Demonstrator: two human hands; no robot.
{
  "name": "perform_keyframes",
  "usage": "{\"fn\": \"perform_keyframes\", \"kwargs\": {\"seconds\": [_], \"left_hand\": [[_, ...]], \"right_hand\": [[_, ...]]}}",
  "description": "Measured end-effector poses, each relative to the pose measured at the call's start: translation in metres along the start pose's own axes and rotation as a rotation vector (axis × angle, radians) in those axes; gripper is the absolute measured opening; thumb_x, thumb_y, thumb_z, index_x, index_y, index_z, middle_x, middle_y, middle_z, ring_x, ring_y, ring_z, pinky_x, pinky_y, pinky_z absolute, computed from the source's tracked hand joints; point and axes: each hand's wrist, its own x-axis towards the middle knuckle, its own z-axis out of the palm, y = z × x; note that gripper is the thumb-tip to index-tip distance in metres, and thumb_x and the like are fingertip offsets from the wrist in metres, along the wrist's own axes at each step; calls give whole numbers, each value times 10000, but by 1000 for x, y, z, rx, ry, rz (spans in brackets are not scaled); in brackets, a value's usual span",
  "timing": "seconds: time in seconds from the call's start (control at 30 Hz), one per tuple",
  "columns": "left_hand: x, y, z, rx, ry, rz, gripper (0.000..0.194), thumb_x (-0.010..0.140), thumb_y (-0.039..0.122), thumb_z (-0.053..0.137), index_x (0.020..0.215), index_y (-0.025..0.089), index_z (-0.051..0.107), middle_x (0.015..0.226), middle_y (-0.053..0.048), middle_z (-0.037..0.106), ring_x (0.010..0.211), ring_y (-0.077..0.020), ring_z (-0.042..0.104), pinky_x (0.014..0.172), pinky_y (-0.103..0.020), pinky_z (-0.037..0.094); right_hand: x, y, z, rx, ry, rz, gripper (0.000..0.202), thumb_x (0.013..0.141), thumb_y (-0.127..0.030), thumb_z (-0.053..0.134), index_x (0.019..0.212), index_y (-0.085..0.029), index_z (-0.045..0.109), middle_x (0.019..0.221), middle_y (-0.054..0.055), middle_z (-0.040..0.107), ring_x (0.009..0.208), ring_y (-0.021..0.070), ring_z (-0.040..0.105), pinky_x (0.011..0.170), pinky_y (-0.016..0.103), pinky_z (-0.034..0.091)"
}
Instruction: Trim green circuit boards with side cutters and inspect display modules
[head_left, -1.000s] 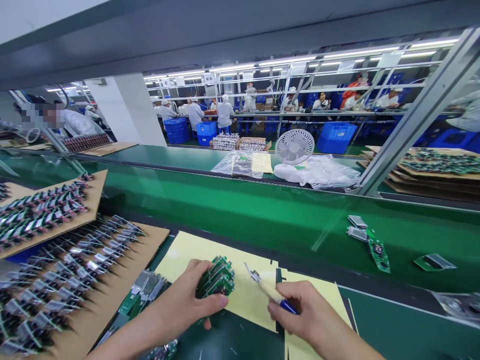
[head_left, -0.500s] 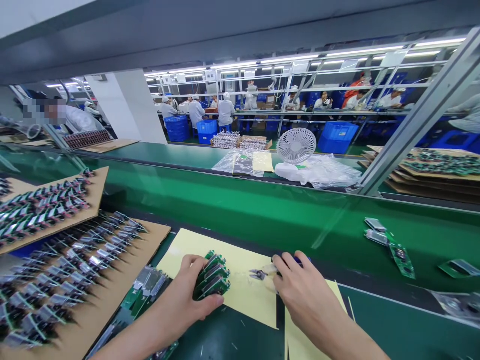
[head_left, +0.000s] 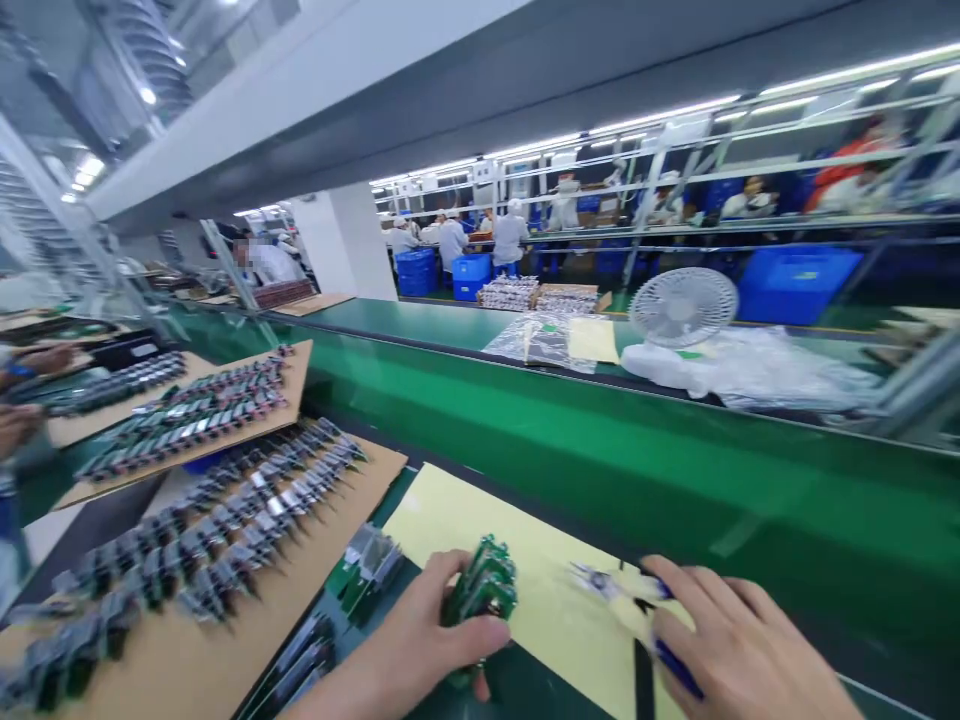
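Note:
My left hand [head_left: 442, 640] is closed round a stack of green circuit boards [head_left: 486, 585], with the thumb across the front of them. At the right, my right hand [head_left: 720, 625] is wrapped round the handles of small pliers or cutters [head_left: 622, 605], whose tips point left over the yellow paper [head_left: 540, 560]. The tool's jaws are blurred. More boards [head_left: 364, 570] lie just left of the paper, with others [head_left: 300, 660] nearer to me.
Cardboard sheets [head_left: 382, 462] at the left carry many boards in rows. Behind a green channel [head_left: 525, 420] are a white fan [head_left: 684, 305] and clear plastic bags [head_left: 795, 370]. Another person's hands [head_left: 37, 365] show at the far left.
The view has swung left, so the scene sits further right. The pliers' handles show more and are spread apart. My left hand still holds the boards, now more upright.

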Motion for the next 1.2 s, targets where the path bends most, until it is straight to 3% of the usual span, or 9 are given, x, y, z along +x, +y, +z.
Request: {"fn": "perform_keyframes", "kwargs": {"seconds": [0.07, 0.27, 0.37, 0.5, 0.63, 0.83, 1.03, 1.1, 1.2], "left_hand": [[0, -2, -4, -24, -19, -27, 479, 663, 502, 626, 986, 188, 461, 816, 4, 481, 546, -106, 546, 611, -296, 449], [0, 0, -3, -111, -59, -123, 517, 595, 539, 682, 991, 238, 539, 937, -42, 601, 591, -147, 546, 613, -298, 453], [0, 4, 2, -179, -27, -191, 549, 562, 536, 710, 992, 235, 549, 937, -45, 621, 593, -145, 540, 622, -290, 453], [3, 4, 5, -177, -76, -165, 633, 523, 556, 722, 1028, 224, 531, 926, -57, 627, 582, -149, 536, 591, -297, 454], [3, 5, 7, -152, -73, -178, 540, 575, 526, 706, 985, 220, 536, 798, -20, 627, 567, -149, 541, 622, -303, 438], [4, 4, 9, -112, -64, -99, 456, 628, 521, 666, 913, 198, 515, 745, 8, 589, 518, -120, 532, 576, -284, 428], [10, -6, 8, -27, -70, 7, 511, 646, 532, 642, 962, 175, 459, 852, -28, 453, 599, -128, 496, 535, -304, 483], [12, -9, 6, 7, -83, 45, 492, 654, 522, 636, 958, 176, 463, 893, -43, 409, 673, -153, 483, 531, -305, 499], [12, -8, 1, 67, -115, 103, 401, 690, 454, 631, 958, 200, 473, 947, -42, 366, 673, -144, 479, 526, -290, 495]], "right_hand": [[11, -11, -10, 84, -72, 150, 251, 699, -101, 384, 551, -216, 551, 877, 104, 648, 742, 242, 542, 634, 353, 367], [17, -41, -11, 272, 77, 383, 203, 733, -145, 381, 550, -208, 442, 916, 80, 616, 794, 240, 525, 671, 358, 358], [17, -44, -10, 277, 89, 383, 125, 686, -144, 441, 583, -214, 427, 927, 77, 608, 794, 235, 532, 693, 355, 359], [19, -45, -10, 267, 79, 380, 113, 659, -124, 454, 607, -217, 417, 919, 74, 605, 795, 237, 541, 706, 359, 361], [20, -47, -8, 269, 77, 390, 152, 708, -102, 391, 613, -207, 447, 890, 79, 606, 787, 245, 541, 697, 368, 361], [18, -49, -1, 177, 77, 362, 300, 807, -100, 270, 618, -196, 480, 842, 86, 609, 756, 244, 537, 697, 373, 373], [21, -46, -8, 125, -2, 271, 264, 733, -34, 306, 642, -187, 501, 828, 100, 620, 744, 233, 562, 691, 356, 408], [23, -42, -12, 174, -11, 244, 237, 709, -40, 329, 651, -187, 506, 776, 92, 613, 703, 221, 568, 653, 330, 430], [23, -40, -15, 453, -63, 341, 184, 697, -82, 373, 606, -204, 475, 661, 32, 563, 564, 162, 523, 498, 246, 397]]}}
